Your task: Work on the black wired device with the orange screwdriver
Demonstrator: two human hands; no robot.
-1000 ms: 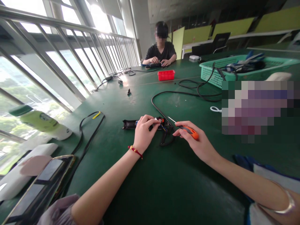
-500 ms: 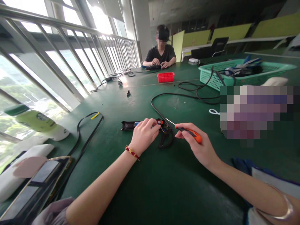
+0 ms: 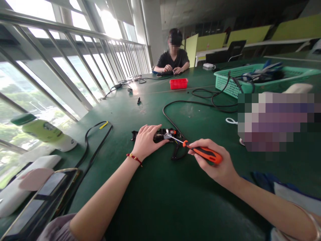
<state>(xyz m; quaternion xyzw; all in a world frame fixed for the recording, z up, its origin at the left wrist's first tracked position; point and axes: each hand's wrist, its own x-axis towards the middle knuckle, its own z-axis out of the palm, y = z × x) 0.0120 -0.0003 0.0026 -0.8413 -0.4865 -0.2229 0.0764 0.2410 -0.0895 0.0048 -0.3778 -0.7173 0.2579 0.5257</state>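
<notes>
Black, open-cased electrical device (image 3: 158,136), left hand (image 3: 145,142) spread across it; right hand (image 3: 222,169) gripping orange-and-black screwdriver (image 3: 207,154); tip could slip if device rolls.

Orange-and-black screwdriver (image 3: 205,154), red tray (image 3: 178,84)

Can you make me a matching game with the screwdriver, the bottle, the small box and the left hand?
Things:
1. screwdriver
2. bottle
3. small box
4. left hand

Clues:
A. red all over
B. on the black device
C. held in the right hand
D. has a green cap

Right pairs: 1-C, 2-D, 3-A, 4-B
</notes>
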